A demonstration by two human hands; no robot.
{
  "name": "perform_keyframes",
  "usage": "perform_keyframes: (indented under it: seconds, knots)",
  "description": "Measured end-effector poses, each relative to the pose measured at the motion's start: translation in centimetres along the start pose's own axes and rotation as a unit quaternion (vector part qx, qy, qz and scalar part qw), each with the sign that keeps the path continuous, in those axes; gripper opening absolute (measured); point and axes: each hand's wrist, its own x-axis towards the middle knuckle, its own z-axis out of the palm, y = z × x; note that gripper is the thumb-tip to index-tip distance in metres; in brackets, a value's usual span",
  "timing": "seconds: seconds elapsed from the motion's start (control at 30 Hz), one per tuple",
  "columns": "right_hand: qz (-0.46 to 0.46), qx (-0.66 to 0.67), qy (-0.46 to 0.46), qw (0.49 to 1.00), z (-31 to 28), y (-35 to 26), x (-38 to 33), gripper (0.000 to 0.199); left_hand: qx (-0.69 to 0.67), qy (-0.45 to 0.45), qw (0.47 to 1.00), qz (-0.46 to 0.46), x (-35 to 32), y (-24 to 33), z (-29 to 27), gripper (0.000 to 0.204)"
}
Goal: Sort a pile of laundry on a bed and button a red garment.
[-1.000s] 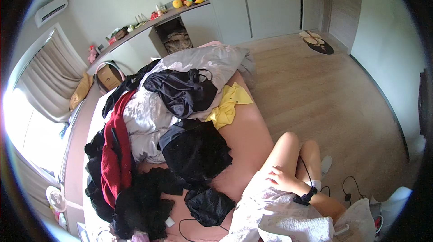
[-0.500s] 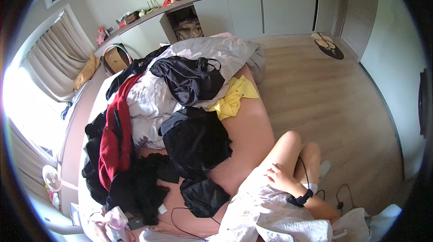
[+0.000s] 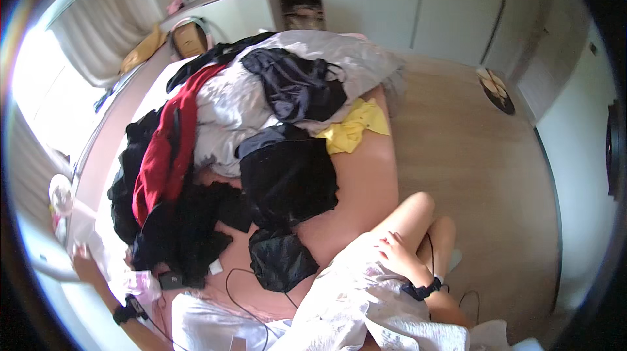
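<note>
My left hand (image 3: 83, 261) reaches out at the far left, beyond the bed's near corner, beside a pale surface. Its fingers are blurred and small, so their grip is unclear. A pink-and-white soft packet (image 3: 142, 284) lies near that forearm, apart from the hand. My right hand (image 3: 396, 253) rests on my bare thigh with loosely bent, spread fingers and nothing in them. Each wrist wears a black band, and a thin cable runs from the left one. Closest on the bed to my right hand is a black cloth bundle (image 3: 281, 261).
Spread over the pink bed are black garments (image 3: 287, 174), a red garment (image 3: 168, 148), a yellow cloth (image 3: 354, 129) and a grey-white quilt (image 3: 225, 112). A small white fan (image 3: 61, 194) stands left. Sandals (image 3: 495, 89) lie on a dark mat by the door.
My left hand has moved left and forward, away from beside the pink-and-white packet. My right hand stays on my thigh. The head view has shifted, with the room's far side now higher.
</note>
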Motion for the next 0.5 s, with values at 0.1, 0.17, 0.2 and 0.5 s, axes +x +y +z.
perform_keyframes:
  seconds: [0.1,0.17,0.2,0.5]
  knots:
    - [-0.035,-0.015,-0.056,0.998,-0.7,0.3,-0.2,0.018,0.046,0.091,0.985,0.142,3.3,5.6,-6.0,0.012]
    - [-0.028,0.096,-0.065,0.993,-2.7,-1.6,1.3,0.022,-0.004,0.105,0.972,0.212,3.3,12.3,-10.2,0.012]
    - [0.021,0.176,-0.094,0.980,-3.7,-3.6,2.3,0.021,-0.107,0.075,0.969,0.209,1.4,16.0,-11.6,0.013]
    - [-0.008,0.462,0.099,0.881,-12.2,-11.2,7.7,0.080,-0.847,-0.370,0.334,-0.186,-13.9,40.1,-5.6,0.033]
